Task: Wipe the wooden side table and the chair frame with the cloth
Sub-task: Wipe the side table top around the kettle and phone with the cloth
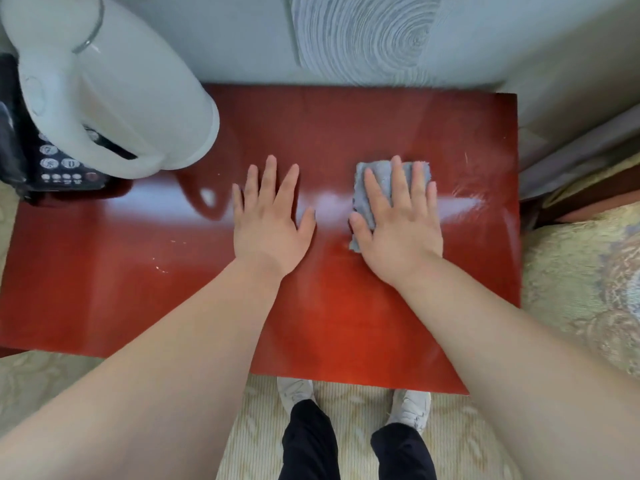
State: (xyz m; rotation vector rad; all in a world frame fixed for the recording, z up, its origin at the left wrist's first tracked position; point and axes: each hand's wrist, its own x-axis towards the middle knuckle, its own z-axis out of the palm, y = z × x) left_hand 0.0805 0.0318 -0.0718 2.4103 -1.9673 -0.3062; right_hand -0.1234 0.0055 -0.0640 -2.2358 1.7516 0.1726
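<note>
A shiny red wooden bench (346,323) fills the middle of the view. Two bare arms reach out over it from the bottom.

The right hand (398,220) lies flat, palm down, with its fingers spread wide. It presses on a small grey cloth (372,174). The cloth is folded and lies on the bench under the fingers. Its top edge sticks out past the fingertips at 12 o'clock, and a bit of it shows by the thumb. The cloth sits right of the middle of the bench, at about 2 o'clock from the center.

The left hand (272,216) also lies flat on the bench, palm down, fingers spread wide. It holds nothing. It is just beside the right hand, at its 9 o'clock, and the two do not touch.

A white kettle (114,98) stands on the bench at 10 o'clock. Beside it, at the far left edge, is a black phone (62,168) with round buttons. Part of the phone is hidden by the kettle.

Light shines off the bench near the cloth, and thin pale streaks show at 3 o'clock from it.

At 6 o'clock, below the bench edge, are two white shoes (412,407) and dark trouser legs (308,445) on a pale carpet (349,403). At 3 o'clock, past the bench, is a patterned cushion (588,271).
</note>
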